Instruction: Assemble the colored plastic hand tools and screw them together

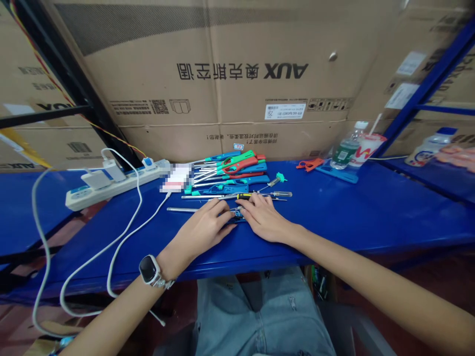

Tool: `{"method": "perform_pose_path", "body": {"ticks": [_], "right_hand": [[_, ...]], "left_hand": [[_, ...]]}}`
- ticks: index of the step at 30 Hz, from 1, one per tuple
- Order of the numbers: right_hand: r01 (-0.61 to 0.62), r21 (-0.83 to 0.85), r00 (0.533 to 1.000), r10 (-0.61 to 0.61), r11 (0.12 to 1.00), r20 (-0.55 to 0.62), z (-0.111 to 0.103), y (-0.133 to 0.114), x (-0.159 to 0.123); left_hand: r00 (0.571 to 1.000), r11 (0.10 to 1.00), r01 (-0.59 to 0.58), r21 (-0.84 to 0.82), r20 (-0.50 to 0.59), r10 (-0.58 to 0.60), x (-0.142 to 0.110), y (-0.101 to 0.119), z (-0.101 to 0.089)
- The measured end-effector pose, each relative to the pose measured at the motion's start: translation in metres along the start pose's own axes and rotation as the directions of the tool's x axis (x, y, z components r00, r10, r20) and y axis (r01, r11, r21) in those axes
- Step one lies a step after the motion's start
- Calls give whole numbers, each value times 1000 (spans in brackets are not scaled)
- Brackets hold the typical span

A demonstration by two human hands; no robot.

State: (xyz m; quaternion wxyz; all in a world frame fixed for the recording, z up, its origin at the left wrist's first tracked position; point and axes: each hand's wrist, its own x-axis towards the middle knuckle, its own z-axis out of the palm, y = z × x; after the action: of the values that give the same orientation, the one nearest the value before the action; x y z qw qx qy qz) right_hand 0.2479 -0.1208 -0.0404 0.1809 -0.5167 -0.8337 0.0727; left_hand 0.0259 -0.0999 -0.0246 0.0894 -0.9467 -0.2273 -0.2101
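Centrally, two bare hands on a slim blue handle at a glossy tabletop

The largest element is the cardboard wall [237, 113], matte brown, creased vertically and printed with upside-down lettering. Before it spreads the blue tabletop [345, 212], smooth and faintly reflective. Below its near edge appear trousers [256, 321] of faded denim.

Next in scale are the hands. The left hand [206, 225], above a wristwatch [149, 269] with a pale case and metallic band, grasps the blue handle [239, 215] between thumb and curled fingers. The right hand [265, 217] pinches its other end with bent fingertips; the exact contact is partly hidden. The handle lies low over the tabletop, near its front edge, between the hands. A slender metal tube [181, 209] extends leftward from behind the left hand; whether it joins the handle cannot be seen.

A long white plastic power strip [133, 181] slants at left. Behind the hands are heaped long-nosed lighters [256, 169], with moulded red, green and blue grips and shiny rods. At right stand a clear ribbed bottle [347, 151] and a red-and-white cup [367, 148] with a straw.

Smallest are a translucent-handled screwdriver [282, 194] and an irregular teal piece [281, 177].
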Motion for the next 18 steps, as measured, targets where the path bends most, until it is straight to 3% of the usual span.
{"method": "perform_pose_path", "body": {"ticks": [5,9,18], "right_hand": [[-24,37,998,26,999,-62,-1,2,0],[4,44,991,2,999,-134,-9,5,-4],[121,95,976,-101,988,-191,-15,24,-20]], "left_hand": [[998,998,-52,-29,23,52,6,5,3],[996,994,10,-109,91,0,10,7,5],[997,986,52,-158,59,-43,11,7,10]]}}
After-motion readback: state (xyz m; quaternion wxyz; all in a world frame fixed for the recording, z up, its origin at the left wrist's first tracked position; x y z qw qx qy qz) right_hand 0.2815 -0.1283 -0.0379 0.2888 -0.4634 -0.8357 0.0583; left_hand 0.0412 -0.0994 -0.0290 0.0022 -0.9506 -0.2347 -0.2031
